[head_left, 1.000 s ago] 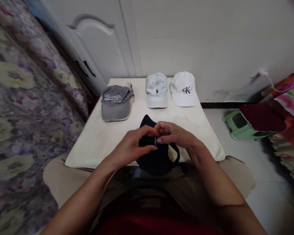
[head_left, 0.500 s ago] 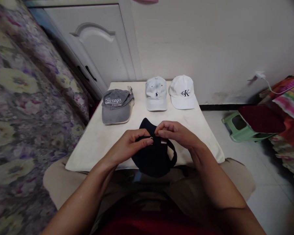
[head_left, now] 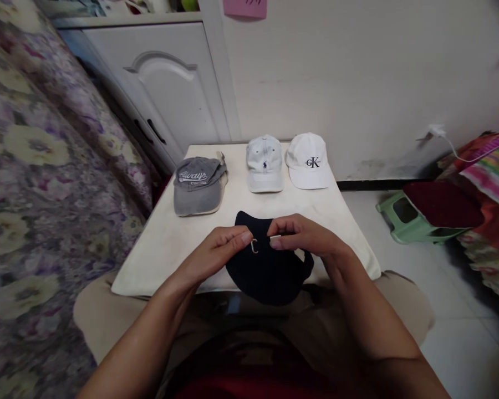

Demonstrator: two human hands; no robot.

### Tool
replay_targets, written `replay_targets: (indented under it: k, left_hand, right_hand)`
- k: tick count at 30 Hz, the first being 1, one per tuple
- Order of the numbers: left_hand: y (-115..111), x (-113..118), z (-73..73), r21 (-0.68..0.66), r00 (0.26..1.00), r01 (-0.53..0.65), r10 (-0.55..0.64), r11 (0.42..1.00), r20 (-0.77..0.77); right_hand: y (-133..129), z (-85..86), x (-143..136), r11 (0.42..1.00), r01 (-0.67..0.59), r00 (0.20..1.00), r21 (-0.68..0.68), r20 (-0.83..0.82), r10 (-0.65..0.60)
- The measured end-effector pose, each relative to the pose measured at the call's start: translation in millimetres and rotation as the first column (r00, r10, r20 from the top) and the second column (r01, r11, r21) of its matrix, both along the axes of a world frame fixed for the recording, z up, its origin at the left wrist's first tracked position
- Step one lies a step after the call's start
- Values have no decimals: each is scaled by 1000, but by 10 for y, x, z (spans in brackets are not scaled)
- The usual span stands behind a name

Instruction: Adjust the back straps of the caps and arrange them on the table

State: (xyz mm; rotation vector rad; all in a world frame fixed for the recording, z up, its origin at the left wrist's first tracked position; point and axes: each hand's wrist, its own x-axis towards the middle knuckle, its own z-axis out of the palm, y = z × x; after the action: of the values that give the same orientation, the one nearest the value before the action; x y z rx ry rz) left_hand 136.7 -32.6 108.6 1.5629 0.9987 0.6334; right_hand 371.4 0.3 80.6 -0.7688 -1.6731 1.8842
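Note:
A black cap (head_left: 270, 277) with a light C-shaped mark is at the near edge of the cream-covered table (head_left: 158, 255), its strap side to the right. My left hand (head_left: 224, 246) pinches the cap's edge left of the mark. My right hand (head_left: 301, 235) pinches the cap on the other side, a small white tag showing at its fingertips. Farther back are a grey cap (head_left: 197, 188) at the left, a pale blue cap (head_left: 265, 163) in the middle and a white cap (head_left: 310, 160) at the right.
Behind the table are a white cabinet (head_left: 170, 83) and a wall with a pink note (head_left: 245, 8). A floral curtain (head_left: 37, 221) hangs at the left. On the right stands a green stool (head_left: 403, 213) with a dark red top, beside colourful cloth (head_left: 493, 172).
The black cap has turned slightly, its strap end shifting right. My hands have moved a little apart, uncovering more of the C mark and the white tag. The view has tilted up slightly.

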Motion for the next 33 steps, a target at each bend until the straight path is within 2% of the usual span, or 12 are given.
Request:
replay_targets:
  k: [5, 7, 15, 21, 25, 30, 33]
  left_hand:
    - [-17, 97, 5, 30, 987, 33, -28, 999, -158]
    - [-20, 138, -13, 26, 988, 19, -15, 999, -154]
    - [34, 69, -1, -81, 998, -58, 60, 995, 25]
    - [123, 1, 89, -135, 990, -38, 55, 990, 129]
    - [136, -30, 209, -232, 979, 12, 35, 973, 200]
    - [107, -61, 391, -376, 899, 75, 101, 924, 427]
    - [70, -44, 419, -423, 827, 139, 130, 895, 546]
  right_hand:
    - [6, -43, -4, 999, 9, 1000, 43, 29, -11]
    - [4, -41, -9, 999, 11, 999, 51, 31, -13]
    - [69, -20, 120, 997, -71, 997, -2, -39, 71]
    - [83, -41, 141, 996, -66, 970, -52, -237, 52]
    - [75, -32, 153, 996, -60, 918, -60, -395, 31]
    - [48, -3, 250, 994, -108, 852, -30, -518, 77]
    - [3, 8, 253, 989, -91, 804, -117, -595, 4]
